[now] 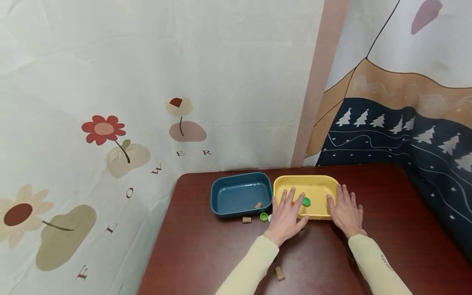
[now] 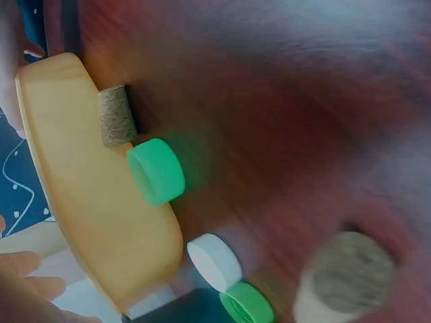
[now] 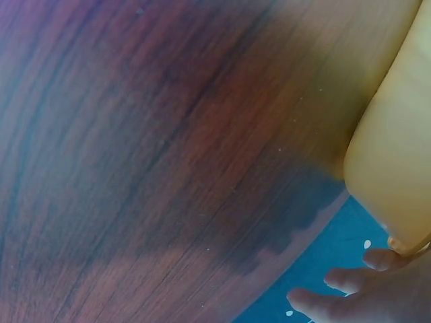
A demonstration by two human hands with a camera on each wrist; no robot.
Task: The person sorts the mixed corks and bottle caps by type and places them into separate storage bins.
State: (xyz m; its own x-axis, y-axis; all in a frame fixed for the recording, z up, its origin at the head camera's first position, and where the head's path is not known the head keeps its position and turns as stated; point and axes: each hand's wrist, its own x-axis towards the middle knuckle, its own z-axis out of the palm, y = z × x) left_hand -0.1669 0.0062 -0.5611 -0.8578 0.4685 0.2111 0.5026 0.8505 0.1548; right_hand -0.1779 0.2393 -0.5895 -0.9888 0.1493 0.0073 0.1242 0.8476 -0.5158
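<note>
At the yellow basin (image 1: 321, 179) are both hands. My left hand (image 1: 284, 219) is spread over its left front part, the fingers extended and apart, with nothing visibly held. On the right, my right hand (image 1: 346, 213) lies at the rim, thumb on the inner side; its fingers (image 3: 316, 303) are extended beside the basin's edge. Inside the basin is a green bottle cap (image 1: 306, 201), near a small orange-red piece partly hidden by the left fingers. In the left wrist view, a cork (image 2: 116, 116) and another green cap (image 2: 158, 171) stand by the basin's outer wall.
A blue basin (image 1: 241, 177) adjoins on the left, with a cork (image 1: 258, 205) inside. In front lie a cork (image 1: 247, 220), a green cap (image 1: 263, 216) and a white cap (image 2: 214, 262). Another cork (image 1: 280, 273) lies nearer on the brown table (image 1: 206, 254). Printed cloth hangs behind.
</note>
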